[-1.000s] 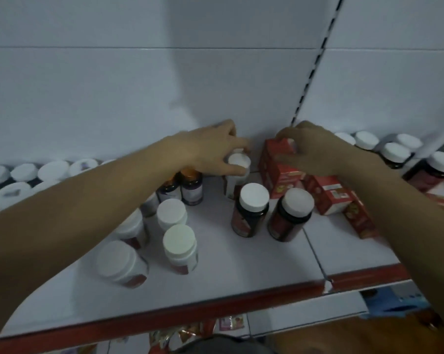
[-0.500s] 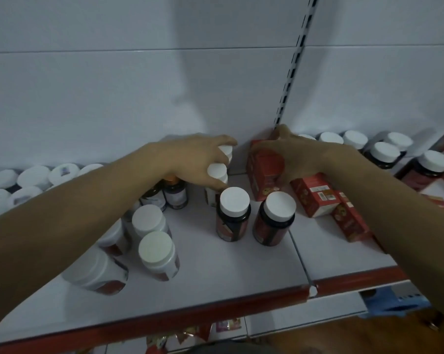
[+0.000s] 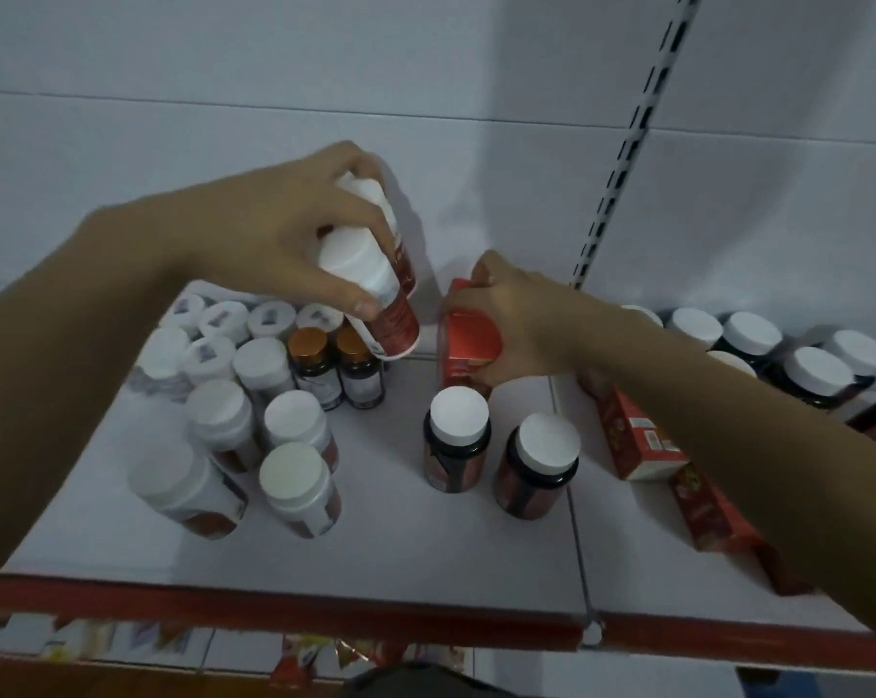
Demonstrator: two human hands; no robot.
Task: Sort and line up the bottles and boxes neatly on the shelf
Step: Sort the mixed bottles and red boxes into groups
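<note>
Two white bottles [image 3: 360,259] newly aloft in left-hand grip [image 3: 275,234]; one red box [image 3: 468,340] in right-hand grip [image 3: 521,324].

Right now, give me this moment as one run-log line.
left hand: holds two white-capped bottles above shelf | right hand: grips red box on shelf | stage: sorting unfinished

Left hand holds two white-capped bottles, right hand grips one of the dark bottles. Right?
Not quite. In the head view the right hand grips the upright red box, not a dark bottle; both dark bottles stand untouched in front. The left hand does hold two white-capped bottles.
</note>
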